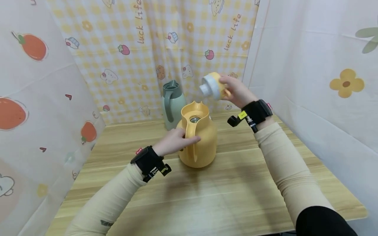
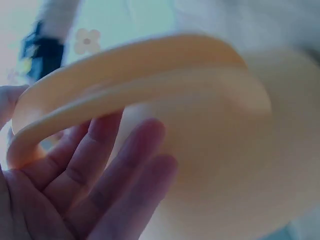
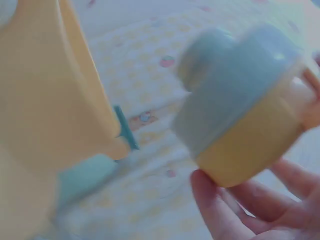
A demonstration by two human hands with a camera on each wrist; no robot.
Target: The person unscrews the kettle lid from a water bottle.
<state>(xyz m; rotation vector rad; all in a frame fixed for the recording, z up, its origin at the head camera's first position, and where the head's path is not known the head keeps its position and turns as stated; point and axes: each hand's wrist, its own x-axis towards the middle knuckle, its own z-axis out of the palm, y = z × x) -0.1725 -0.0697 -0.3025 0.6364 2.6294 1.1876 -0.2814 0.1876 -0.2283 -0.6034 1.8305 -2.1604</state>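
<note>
A yellow thermos jug (image 1: 203, 144) stands upright on the wooden table, its spouted collar uncapped and a shiny round mouth showing inside. My left hand (image 1: 180, 141) grips its handle (image 2: 145, 85) from the left, with a couple of fingers reaching past the handle along the jug's body. Up to the right of the jug, my right hand (image 1: 236, 90) pinches the jug's stopper (image 1: 214, 86) between thumb and fingers. The stopper has a yellow top and a pale stepped plug (image 3: 235, 75); it is tilted, with the plug pointing left toward the jug.
Behind the yellow jug, to its left, is a pale green thermos jug (image 1: 174, 106) with a darker handle and top. A checked curtain (image 1: 141, 65) hangs along the table's back edge, with printed white sheets (image 1: 319, 75) at the sides.
</note>
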